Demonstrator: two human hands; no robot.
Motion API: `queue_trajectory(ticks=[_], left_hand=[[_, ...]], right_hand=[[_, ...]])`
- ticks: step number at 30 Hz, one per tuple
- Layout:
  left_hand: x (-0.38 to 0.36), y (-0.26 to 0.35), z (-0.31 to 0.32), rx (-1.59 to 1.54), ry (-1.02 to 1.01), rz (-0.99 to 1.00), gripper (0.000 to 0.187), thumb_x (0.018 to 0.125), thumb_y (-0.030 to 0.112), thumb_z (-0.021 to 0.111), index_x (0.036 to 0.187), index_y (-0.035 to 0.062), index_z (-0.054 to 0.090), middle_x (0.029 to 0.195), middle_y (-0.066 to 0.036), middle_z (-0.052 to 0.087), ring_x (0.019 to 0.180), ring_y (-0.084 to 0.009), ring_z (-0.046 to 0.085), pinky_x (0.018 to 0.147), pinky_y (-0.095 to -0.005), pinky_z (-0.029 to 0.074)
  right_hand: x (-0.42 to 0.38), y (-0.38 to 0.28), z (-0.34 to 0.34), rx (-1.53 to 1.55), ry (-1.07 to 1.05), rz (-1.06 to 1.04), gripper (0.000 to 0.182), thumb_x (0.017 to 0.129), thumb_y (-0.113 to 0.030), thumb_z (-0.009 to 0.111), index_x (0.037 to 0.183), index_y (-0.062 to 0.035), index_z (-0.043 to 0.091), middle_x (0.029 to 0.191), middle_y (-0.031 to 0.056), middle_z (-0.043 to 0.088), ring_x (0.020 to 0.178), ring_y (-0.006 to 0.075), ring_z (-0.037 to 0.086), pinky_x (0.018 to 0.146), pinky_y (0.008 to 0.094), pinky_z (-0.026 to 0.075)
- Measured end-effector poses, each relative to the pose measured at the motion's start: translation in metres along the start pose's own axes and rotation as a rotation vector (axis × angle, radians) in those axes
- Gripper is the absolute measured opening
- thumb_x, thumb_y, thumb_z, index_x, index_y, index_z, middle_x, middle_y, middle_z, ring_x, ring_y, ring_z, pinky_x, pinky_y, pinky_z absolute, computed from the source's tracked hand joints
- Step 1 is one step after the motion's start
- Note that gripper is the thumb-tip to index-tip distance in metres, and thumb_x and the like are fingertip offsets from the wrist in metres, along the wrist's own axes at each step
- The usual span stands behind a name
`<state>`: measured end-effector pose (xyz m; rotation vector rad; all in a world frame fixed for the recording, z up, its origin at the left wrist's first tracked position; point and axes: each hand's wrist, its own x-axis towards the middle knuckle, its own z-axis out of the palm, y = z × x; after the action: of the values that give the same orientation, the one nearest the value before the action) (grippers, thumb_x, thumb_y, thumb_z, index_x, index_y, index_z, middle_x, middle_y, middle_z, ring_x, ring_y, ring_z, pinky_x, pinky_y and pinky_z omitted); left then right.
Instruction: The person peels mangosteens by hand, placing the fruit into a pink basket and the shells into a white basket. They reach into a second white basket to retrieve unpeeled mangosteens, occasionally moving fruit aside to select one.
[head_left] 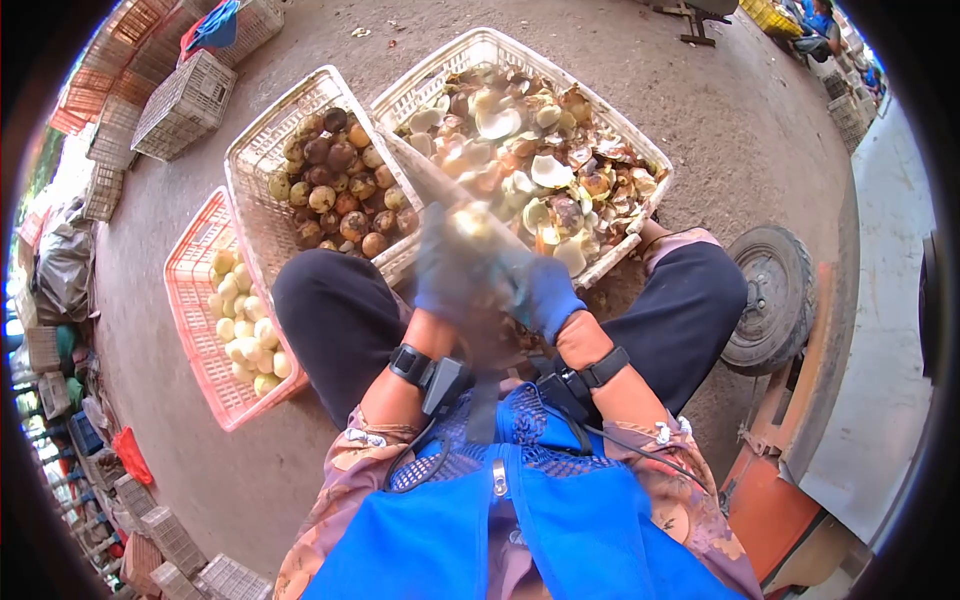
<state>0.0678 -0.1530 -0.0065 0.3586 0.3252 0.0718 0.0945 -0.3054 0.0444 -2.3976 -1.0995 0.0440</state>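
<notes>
In blue gloves, my left hand [437, 272] and my right hand [540, 288] are close together between my knees, over the near edge of the peel crate. Motion smears the fingers of both. A pale round fruit [472, 222] shows as a blur at the fingertips; I cannot tell which hand holds it. Just beyond, a white crate [478, 42] is heaped with pale and brown peel pieces [550, 172]. Left of it, another white crate [240, 160] holds round brown fruits [342, 155]. Pale peeled fruits [240, 318] lie in a pink crate [185, 300] beside my left knee.
A wheel [768, 300] stands right of my right knee, near a grey metal sheet [885, 320]. Stacked crates [185, 105] line the far left. A red bag [131, 455] lies on the concrete floor [175, 470]. Another person [818, 28] sits at the far right.
</notes>
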Motion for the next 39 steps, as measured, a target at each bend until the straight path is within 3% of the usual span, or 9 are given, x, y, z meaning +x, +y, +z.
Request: queue_trajectory(ticks=[4, 13, 16, 19, 22, 26, 31, 35, 39], left_hand=[[-0.003, -0.004, 0.001, 0.653, 0.088, 0.308, 0.036, 0.089, 0.042, 0.063, 0.11, 0.012, 0.063, 0.096, -0.001, 0.069, 0.084, -0.0169, 0.064, 0.079, -0.0317, 0.052], [-0.015, -0.003, 0.033, -0.034, 0.123, -0.027, 0.03, 0.09, 0.035, 0.065, 0.105, 0.0095, 0.066, 0.088, -0.001, 0.067, 0.075, -0.0173, 0.064, 0.065, -0.0291, 0.054], [-0.003, -0.013, -0.002, 1.337, 0.257, 0.556, 0.03, 0.09, 0.034, 0.065, 0.11, 0.011, 0.065, 0.09, -0.001, 0.065, 0.078, -0.0169, 0.063, 0.069, -0.0284, 0.054], [-0.02, -0.002, 0.052, 0.02, 0.099, -0.08, 0.028, 0.092, 0.03, 0.064, 0.114, 0.0124, 0.062, 0.095, -0.002, 0.063, 0.085, -0.0167, 0.061, 0.079, -0.0316, 0.052], [-0.001, -0.006, 0.004, 1.804, -0.187, 0.625, 0.03, 0.092, 0.029, 0.061, 0.118, 0.0134, 0.059, 0.109, -0.003, 0.063, 0.103, -0.021, 0.058, 0.094, -0.0396, 0.045], [-0.004, -0.01, 0.003, 1.251, -0.13, 0.541, 0.031, 0.09, 0.028, 0.062, 0.116, 0.0126, 0.059, 0.116, -0.005, 0.062, 0.106, -0.0236, 0.058, 0.095, -0.0402, 0.045], [-0.022, 0.015, 0.054, 2.048, -0.384, 1.063, 0.042, 0.089, 0.029, 0.066, 0.121, 0.0062, 0.052, 0.113, -0.011, 0.062, 0.106, -0.0239, 0.059, 0.093, -0.0405, 0.048], [-0.026, 0.017, 0.076, 1.093, -0.076, 0.052, 0.053, 0.078, 0.012, 0.075, 0.123, 0.0022, 0.049, 0.11, -0.008, 0.058, 0.1, -0.0156, 0.058, 0.085, -0.0313, 0.051], [-0.011, -0.009, 0.034, 1.387, -0.26, 0.568, 0.063, 0.079, 0.002, 0.072, 0.135, 0.0023, 0.043, 0.11, -0.007, 0.058, 0.102, -0.0154, 0.059, 0.085, -0.0271, 0.051]], right_hand=[[0.008, 0.0, 0.01, -0.002, -0.182, 0.172, 0.017, 0.089, -0.025, 0.053, 0.094, -0.0119, 0.063, 0.081, 0.0107, 0.068, 0.077, 0.031, 0.066, 0.075, 0.0433, 0.047], [0.029, 0.01, 0.024, -0.09, -0.212, 0.366, 0.016, 0.085, -0.019, 0.058, 0.096, -0.0079, 0.063, 0.089, 0.0161, 0.069, 0.08, 0.0343, 0.068, 0.069, 0.0445, 0.054], [0.042, 0.019, 0.017, -0.041, -0.262, 0.443, 0.012, 0.082, -0.015, 0.06, 0.09, -0.0064, 0.063, 0.091, 0.0194, 0.068, 0.082, 0.0371, 0.068, 0.07, 0.0439, 0.055], [0.031, 0.062, 0.039, -0.123, -0.311, 0.281, 0.019, 0.087, -0.023, 0.057, 0.092, -0.0061, 0.065, 0.093, 0.0205, 0.068, 0.085, 0.0373, 0.068, 0.072, 0.0445, 0.054], [0.019, 0.063, 0.013, 0.268, 0.116, 0.423, 0.026, 0.089, -0.027, 0.062, 0.1, -0.0038, 0.062, 0.081, 0.012, 0.065, 0.074, 0.016, 0.061, 0.066, 0.0324, 0.049], [0.006, 0.063, 0.008, 0.467, 0.192, 0.292, 0.027, 0.087, -0.03, 0.064, 0.101, -0.008, 0.059, 0.093, 0.0185, 0.061, 0.083, 0.035, 0.063, 0.071, 0.0427, 0.052], [0.004, 0.057, 0.009, 0.576, 0.275, 0.287, 0.043, 0.084, -0.025, 0.068, 0.12, -0.0071, 0.053, 0.099, 0.0195, 0.063, 0.091, 0.0334, 0.063, 0.077, 0.0385, 0.053], [0.009, 0.053, 0.003, 1.229, 0.309, 0.322, 0.043, 0.083, -0.025, 0.068, 0.12, -0.0077, 0.056, 0.097, 0.0148, 0.065, 0.095, 0.0305, 0.062, 0.088, 0.0365, 0.049], [0.01, 0.052, -0.006, 0.673, 0.1, -0.052, 0.037, 0.08, -0.023, 0.069, 0.113, -0.0064, 0.061, 0.096, 0.0115, 0.064, 0.095, 0.0283, 0.061, 0.092, 0.0359, 0.047]])
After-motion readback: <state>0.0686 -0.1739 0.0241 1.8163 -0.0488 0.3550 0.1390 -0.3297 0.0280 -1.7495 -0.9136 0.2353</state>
